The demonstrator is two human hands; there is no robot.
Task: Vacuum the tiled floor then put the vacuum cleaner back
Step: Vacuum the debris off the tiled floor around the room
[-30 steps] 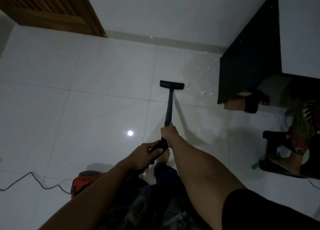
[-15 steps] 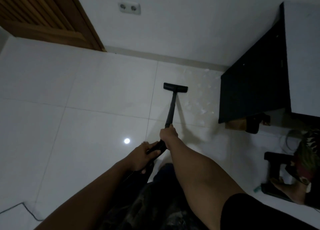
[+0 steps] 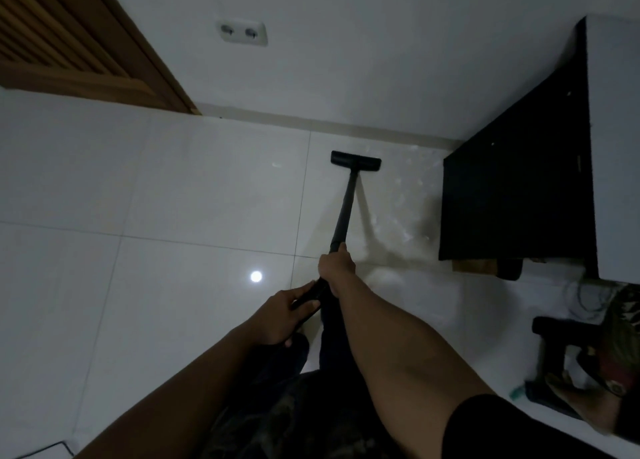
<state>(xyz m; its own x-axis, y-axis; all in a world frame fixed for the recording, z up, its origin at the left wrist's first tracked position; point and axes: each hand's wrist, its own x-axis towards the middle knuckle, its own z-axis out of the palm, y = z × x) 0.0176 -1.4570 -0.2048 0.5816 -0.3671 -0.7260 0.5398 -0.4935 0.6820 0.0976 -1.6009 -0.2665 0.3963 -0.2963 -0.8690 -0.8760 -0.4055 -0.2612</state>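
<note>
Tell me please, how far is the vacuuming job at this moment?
Done: the tiled floor on the left shows no specks. In hand: the left hand and right hand grip the wand, with its floor head on a tile near the wall. Left: pale specks beside the black cabinet, then the put-away step.

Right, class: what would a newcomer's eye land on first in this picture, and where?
The black wand runs up the middle, gripped by the right hand ahead and the left hand behind, its head flat on the pale floor near the wall. To its right stands a black cabinet, with white specks on the tiles between. A bright light spot shines on the floor left of the hands.
</note>
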